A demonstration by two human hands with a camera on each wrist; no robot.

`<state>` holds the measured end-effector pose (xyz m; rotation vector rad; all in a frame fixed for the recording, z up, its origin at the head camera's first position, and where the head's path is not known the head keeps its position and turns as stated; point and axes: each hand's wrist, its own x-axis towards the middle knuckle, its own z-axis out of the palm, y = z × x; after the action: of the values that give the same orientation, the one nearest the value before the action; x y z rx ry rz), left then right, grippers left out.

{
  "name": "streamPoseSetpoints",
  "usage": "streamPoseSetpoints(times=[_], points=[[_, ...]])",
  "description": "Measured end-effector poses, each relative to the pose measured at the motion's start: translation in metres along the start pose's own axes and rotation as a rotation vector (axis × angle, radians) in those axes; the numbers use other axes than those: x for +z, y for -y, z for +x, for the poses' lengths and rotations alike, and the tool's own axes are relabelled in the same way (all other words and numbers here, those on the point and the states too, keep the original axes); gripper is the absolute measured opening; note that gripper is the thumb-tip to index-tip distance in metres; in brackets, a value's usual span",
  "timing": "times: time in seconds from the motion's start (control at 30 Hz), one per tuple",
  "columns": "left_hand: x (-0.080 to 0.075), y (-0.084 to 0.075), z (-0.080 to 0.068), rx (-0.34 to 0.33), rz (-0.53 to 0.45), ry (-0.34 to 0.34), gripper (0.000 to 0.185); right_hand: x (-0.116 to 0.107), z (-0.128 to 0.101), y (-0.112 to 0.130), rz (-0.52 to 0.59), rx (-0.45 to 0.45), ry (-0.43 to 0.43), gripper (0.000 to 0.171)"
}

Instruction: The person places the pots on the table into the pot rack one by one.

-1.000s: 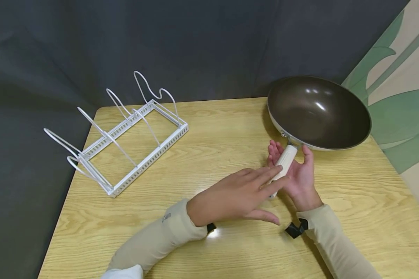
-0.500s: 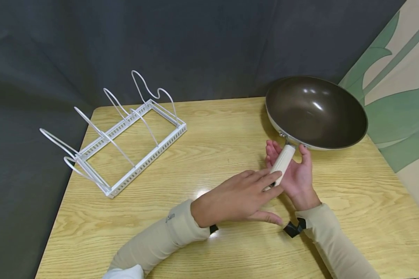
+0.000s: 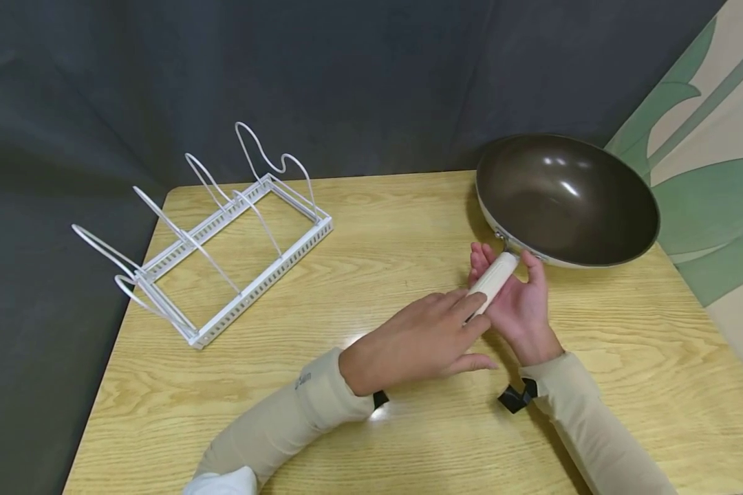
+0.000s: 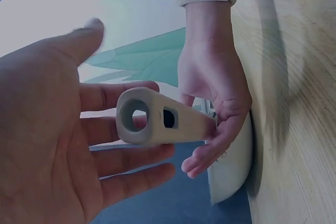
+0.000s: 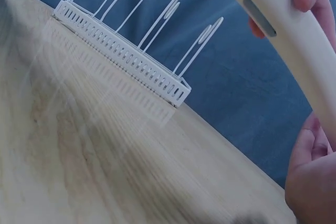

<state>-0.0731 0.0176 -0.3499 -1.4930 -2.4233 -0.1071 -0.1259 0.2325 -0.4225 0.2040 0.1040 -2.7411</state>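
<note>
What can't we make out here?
- Handle: head view, end partly behind the fingers of the left grip; right wrist view, cut off by the top and right edges.
- Sleeve lettering: head view, too small to read.
- Pan: left wrist view, partly behind the right grip; no inside visible.

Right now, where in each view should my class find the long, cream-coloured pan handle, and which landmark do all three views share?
Head: the long, cream-coloured pan handle slants right of centre.
Left wrist: near the centre, its hollow end towards the camera.
Right wrist: upper right, cut off by the right edge.
Shared landmark: the pale wood-grain tabletop, visible in all three.
</note>
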Motion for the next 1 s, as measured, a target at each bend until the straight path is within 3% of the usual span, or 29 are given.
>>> streamPoseSetpoints(times=[0.37, 0.6, 0.83, 1.0], points=[[0.002, 0.01, 0.007, -0.124, 0.094, 0.049, 0.047, 0.007, 0.022, -0.011, 0.058, -0.044, -0.043, 0.05], [0.0, 0.014, 0.012, -0.206, 0.046, 0.127, 0.049, 0.013, 0.032, -0.016, 0.051, -0.055, -0.066, 0.049], [0.008, 0.018, 0.015, -0.239, 0.055, 0.079, 0.028, 0.013, 0.039, -0.017, 0.01, -0.069, -0.08, 0.036], [0.016, 0.021, 0.016, -0.311, 0.03, 0.094, 0.033, 0.012, 0.047, -0.015, 0.015, -0.077, -0.091, 0.035]])
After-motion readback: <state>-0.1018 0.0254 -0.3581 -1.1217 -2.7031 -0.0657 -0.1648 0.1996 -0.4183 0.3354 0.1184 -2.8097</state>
